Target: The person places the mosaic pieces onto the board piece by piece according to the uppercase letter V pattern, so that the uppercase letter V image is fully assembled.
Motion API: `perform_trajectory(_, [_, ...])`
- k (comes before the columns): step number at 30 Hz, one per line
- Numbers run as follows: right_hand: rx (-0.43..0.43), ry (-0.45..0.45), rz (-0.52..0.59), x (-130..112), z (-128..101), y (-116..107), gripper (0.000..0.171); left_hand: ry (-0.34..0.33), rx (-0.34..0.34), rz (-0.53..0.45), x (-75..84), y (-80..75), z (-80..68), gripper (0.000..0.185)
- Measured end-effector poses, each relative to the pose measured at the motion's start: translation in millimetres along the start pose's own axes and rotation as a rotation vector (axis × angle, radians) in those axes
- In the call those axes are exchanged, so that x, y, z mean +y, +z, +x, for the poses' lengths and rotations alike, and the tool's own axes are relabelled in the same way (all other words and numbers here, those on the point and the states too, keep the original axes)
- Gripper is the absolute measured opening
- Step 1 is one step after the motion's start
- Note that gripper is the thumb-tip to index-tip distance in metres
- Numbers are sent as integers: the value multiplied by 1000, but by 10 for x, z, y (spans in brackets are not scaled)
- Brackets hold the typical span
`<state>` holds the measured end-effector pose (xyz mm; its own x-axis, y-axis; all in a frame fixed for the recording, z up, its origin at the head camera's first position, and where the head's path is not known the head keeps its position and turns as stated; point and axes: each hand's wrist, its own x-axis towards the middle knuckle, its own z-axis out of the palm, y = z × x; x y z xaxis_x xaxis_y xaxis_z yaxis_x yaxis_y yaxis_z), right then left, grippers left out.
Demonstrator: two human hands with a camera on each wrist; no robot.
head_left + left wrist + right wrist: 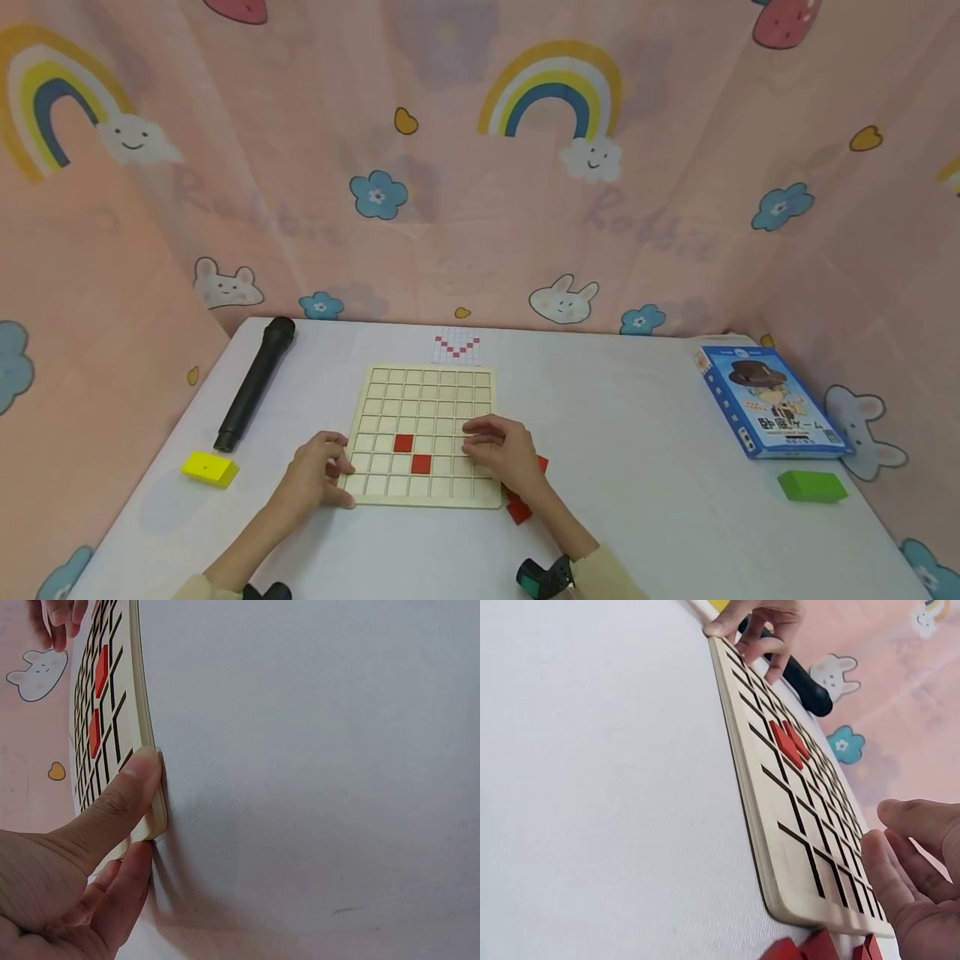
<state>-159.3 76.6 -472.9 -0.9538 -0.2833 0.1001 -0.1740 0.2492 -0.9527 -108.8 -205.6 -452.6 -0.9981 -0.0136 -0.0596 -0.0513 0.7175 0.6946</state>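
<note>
A pale wooden grid board (382, 406) lies on the white table, with one red square tile (403, 442) and a second red tile (421, 463) in neighbouring rows, set diagonally. My left hand (315, 475) grips the board's near left corner; the left wrist view shows the thumb (124, 799) along its edge and the fingers beside the corner. Over the board's right side is my right hand (504, 454), thumb and fingers (885, 874) apart with nothing showing between them. Loose red tiles (518, 509) lie along the board's right edge, partly hidden by my right forearm.
Behind the board sits a small card (456, 345) with a red V pattern. A black tube-like object (255, 383) and a yellow block (210, 469) are on the left. To the right are a blue box (772, 404) and a green block (812, 486). A printed curtain backs the table.
</note>
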Motion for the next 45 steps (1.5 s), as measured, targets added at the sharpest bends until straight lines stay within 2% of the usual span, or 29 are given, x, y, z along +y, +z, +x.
perform_trajectory(4, [47,26,-8,27,-82,-140,26,-7,1,3,2,-3,3,41])
perform_trajectory(9, [96,115,-20,50,-201,-322,27,-14,2,8,1,-18,-4,39])
perform_trajectory(13, [147,152,-5,90,-298,-494,28,-17,-4,8,3,-35,-6,39])
perform_trajectory(18, [183,161,-91,167,-396,-674,27,-6,-5,1,-13,-47,-15,40])
perform_trajectory(24, [151,212,-199,253,-451,-752,33,-1,3,-1,-29,-36,-19,41])
perform_trajectory(32, [78,201,-285,317,-443,-793,33,-11,-6,8,-24,-9,-12,40])
perform_trajectory(37, [59,194,-288,368,-423,-858,30,-22,0,-8,-7,-1,-21,40])
perform_trajectory(45, [16,160,-215,373,-431,-952,28,-13,0,-8,1,2,-13,40])
